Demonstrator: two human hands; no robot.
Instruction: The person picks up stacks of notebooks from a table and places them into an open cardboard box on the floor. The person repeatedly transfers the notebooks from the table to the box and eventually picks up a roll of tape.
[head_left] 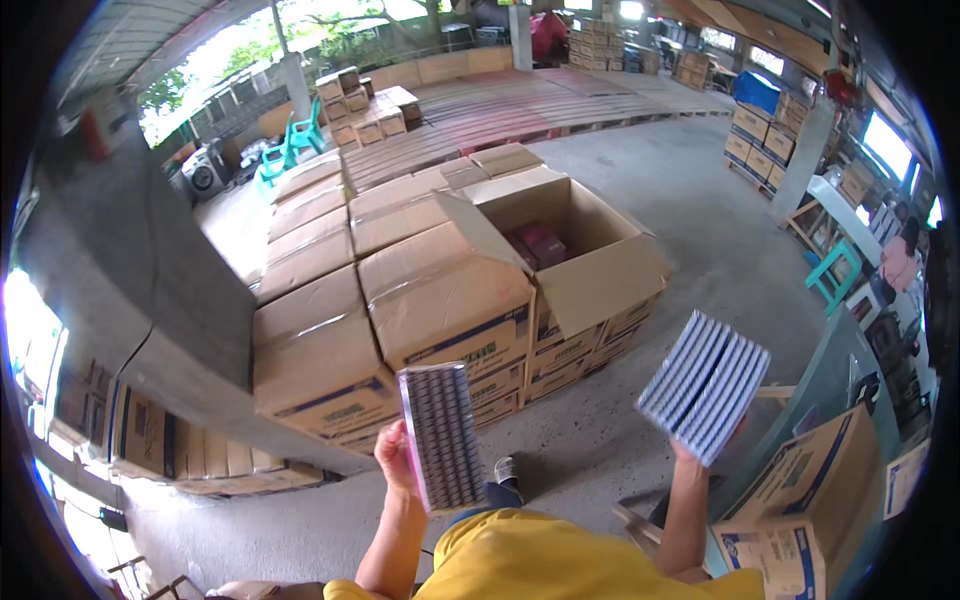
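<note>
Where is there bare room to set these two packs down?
Bare concrete floor lies open right of the open carton, and a strip between the carton stack and the person's feet. The closed carton tops are flat and free. It is crowded lower right by the cartons. Left hand and right hand each hold a pack.

— What is carrying the load here?
— A grey concrete floor (pixel 690 230) is bearing everything. A block of stacked cardboard cartons (pixel 400 290) is sitting directly on it.
— Anything else resting on it?
— Wooden pallets (pixel 560 105) are lying in rows behind the block, a turquoise stool (pixel 835 275) is standing at the right, and more cartons (pixel 800 500) are sitting at lower right.
</note>
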